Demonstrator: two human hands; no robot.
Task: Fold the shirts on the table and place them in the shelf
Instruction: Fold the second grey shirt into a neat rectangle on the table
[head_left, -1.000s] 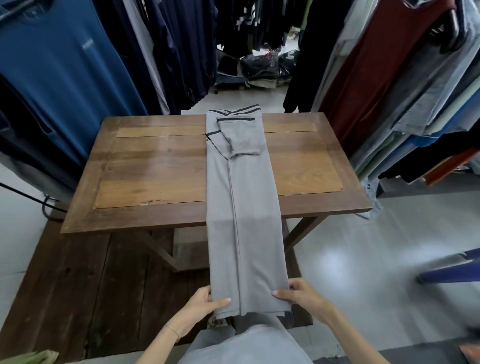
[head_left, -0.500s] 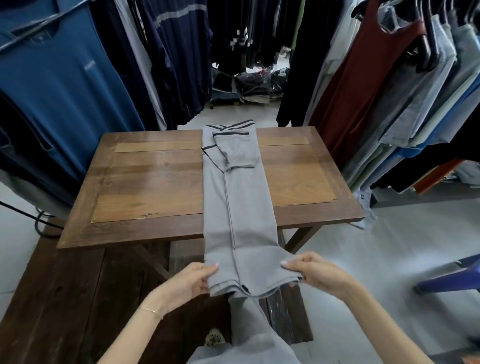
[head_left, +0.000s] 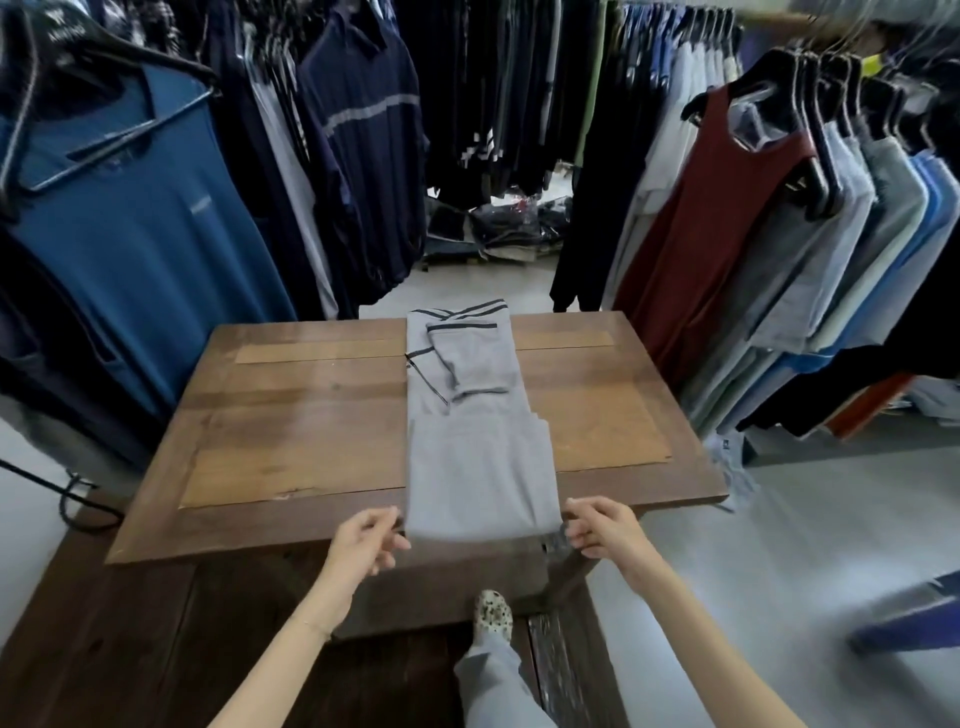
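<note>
Grey shirt (head_left: 480, 457) lies lengthwise down the middle of the wooden table (head_left: 291, 436), collar end at the far edge, lower part doubled up over the body, fold at the near edge. My left hand (head_left: 366, 538) sits at the near left corner of the fold, fingers curled beside the cloth; motion blur prevents me from telling whether they pinch it. My right hand (head_left: 605, 530) pinches the near right corner.

Risk, as I judge it: the doubled layer sits slightly skewed to the right of the layer beneath, so a further fold may come out crooked; uneven pull from my two hands could drag the shirt off the near edge.

Surroundings: hanging garments (head_left: 779, 249) crowd both sides and the far end; pale floor; no shelf is visible.
</note>
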